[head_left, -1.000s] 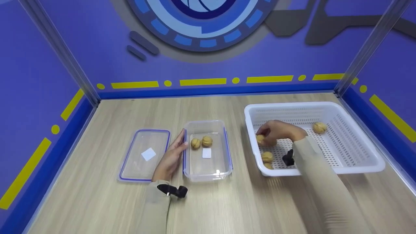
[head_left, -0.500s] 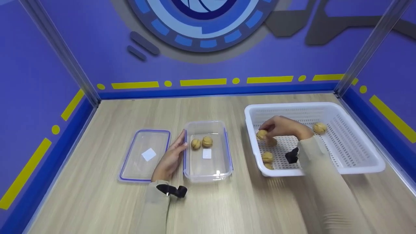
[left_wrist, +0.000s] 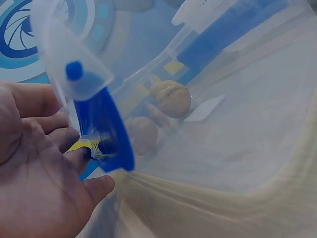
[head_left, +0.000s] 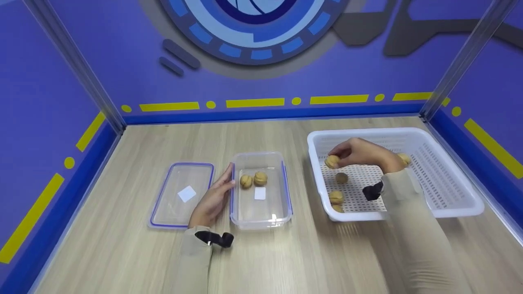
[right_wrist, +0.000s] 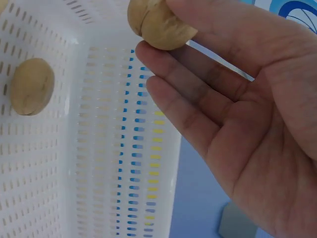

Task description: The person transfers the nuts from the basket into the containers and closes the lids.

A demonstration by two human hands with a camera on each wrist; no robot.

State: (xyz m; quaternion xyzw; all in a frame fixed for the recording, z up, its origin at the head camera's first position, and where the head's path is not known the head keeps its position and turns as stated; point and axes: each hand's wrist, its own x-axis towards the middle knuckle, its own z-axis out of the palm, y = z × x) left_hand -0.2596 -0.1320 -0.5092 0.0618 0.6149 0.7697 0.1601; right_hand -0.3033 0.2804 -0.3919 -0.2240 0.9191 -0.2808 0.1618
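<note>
My right hand (head_left: 363, 154) pinches a walnut (head_left: 331, 161) between thumb and fingertips, above the left part of a white perforated basket (head_left: 453, 213). In the right wrist view the held walnut (right_wrist: 157, 25) is cut off by the top edge. My left hand (head_left: 212, 202) rests with extended fingers against the left side of a clear plastic container (head_left: 261, 222). Its fingertips touch the blue-edged latch flap (left_wrist: 106, 131) in the left wrist view. Two walnuts, one on the left (head_left: 246, 181) and one on the right (head_left: 260, 178), lie inside the container near a white square (head_left: 260, 193).
Several walnuts lie in the basket: a darker one (head_left: 341, 178), one near the front left (head_left: 336, 197), another partly hidden by the rim, and one at right (head_left: 404, 158) behind the wrist. A clear blue-edged lid (head_left: 173, 210) lies left of the container. Walls enclose the table.
My right hand has lifted a walnut from the basket's left side, moving up and slightly right. A darker walnut beneath it has come into view. The left hand stays at the container.
</note>
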